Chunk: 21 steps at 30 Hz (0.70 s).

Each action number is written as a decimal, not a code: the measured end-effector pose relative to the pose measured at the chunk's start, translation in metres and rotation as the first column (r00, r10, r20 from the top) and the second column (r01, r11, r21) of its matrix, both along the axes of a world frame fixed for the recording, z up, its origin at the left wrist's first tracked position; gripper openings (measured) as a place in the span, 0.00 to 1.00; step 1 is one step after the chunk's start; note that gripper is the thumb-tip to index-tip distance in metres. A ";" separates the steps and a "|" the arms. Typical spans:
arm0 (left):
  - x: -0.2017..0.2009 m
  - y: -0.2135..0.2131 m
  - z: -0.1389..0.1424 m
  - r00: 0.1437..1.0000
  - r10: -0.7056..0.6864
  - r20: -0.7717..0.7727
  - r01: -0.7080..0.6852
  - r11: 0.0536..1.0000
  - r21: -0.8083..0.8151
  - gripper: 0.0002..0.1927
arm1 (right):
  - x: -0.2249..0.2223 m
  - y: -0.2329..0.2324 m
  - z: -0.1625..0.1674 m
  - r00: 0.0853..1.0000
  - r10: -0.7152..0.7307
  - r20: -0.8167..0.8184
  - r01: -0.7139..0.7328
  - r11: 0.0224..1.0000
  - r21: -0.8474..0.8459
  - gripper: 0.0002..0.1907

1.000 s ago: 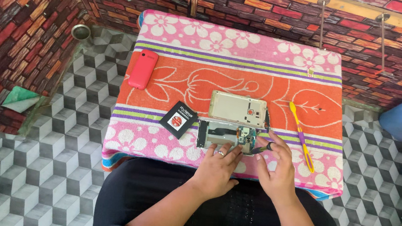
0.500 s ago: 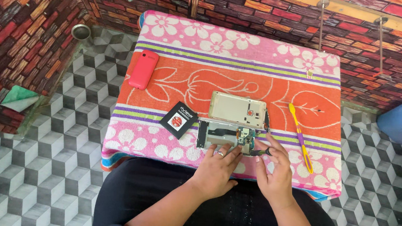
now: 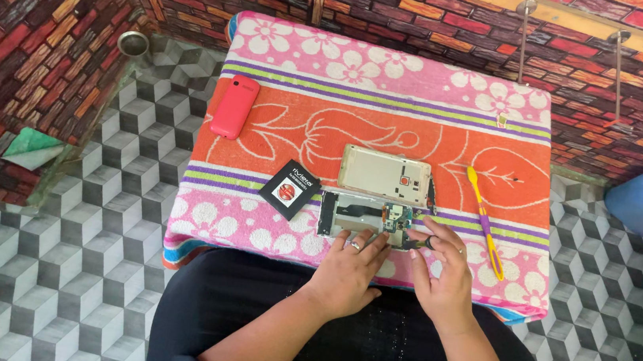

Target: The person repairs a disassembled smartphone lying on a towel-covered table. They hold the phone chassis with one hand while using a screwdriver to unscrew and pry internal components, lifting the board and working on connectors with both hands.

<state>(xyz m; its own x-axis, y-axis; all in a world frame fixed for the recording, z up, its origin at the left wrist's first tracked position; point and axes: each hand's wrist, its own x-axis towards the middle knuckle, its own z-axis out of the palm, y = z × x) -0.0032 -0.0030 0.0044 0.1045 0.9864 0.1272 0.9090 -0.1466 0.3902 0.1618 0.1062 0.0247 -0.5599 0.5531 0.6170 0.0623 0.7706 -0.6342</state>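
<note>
Workpiece: opened phone body (image 3: 361,216) with its circuit board exposed, lying flat near the front edge of the towel-covered table (image 3: 397,69), directly ahead of the seated person.
Left hand (image 3: 348,267): palm down, fingers spread and pressing on the lower edge of the opened phone body; not closed around anything.
Right hand (image 3: 443,273): fingers curled, with a small dark tool (image 3: 420,244) pinched at the fingertips, its tip at the right end of the phone body.
Back cover (image 3: 384,175): pale rectangular panel, lying just beyond the phone body, nearly touching it.
Black battery (image 3: 289,189): flat, turned at an angle, just left of the phone body, apart from both hands.
Pink phone (image 3: 235,105): lying near the left edge of the table, well apart from the work.
Toothbrush (image 3: 484,221): yellow and purple, lying lengthwise to the right of the right hand, untouched.
Floor (image 3: 96,205): grey cube-pattern tiles around the table.
</note>
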 end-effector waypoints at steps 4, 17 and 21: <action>0.001 0.001 0.000 1.000 -0.004 -0.014 0.004 1.000 -0.014 0.42 | -0.001 0.007 -0.010 0.946 -0.310 0.090 0.296 0.944 0.145 0.33; 0.002 0.001 -0.001 1.000 0.001 -0.023 -0.002 0.999 -0.039 0.42 | 0.003 0.002 -0.010 0.977 -0.192 0.095 0.180 0.977 0.117 0.28; 0.001 0.001 -0.001 1.000 0.000 -0.029 -0.001 0.999 -0.037 0.43 | -0.002 0.008 -0.012 0.948 -0.306 0.087 0.294 0.947 0.130 0.29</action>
<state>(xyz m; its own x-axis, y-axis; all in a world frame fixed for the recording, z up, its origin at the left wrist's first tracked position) -0.0021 -0.0016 0.0039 0.1068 0.9904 0.0880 0.9200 -0.1320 0.3690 0.1593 0.1139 0.0126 -0.4437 0.6350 0.6324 0.3630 0.7725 -0.5210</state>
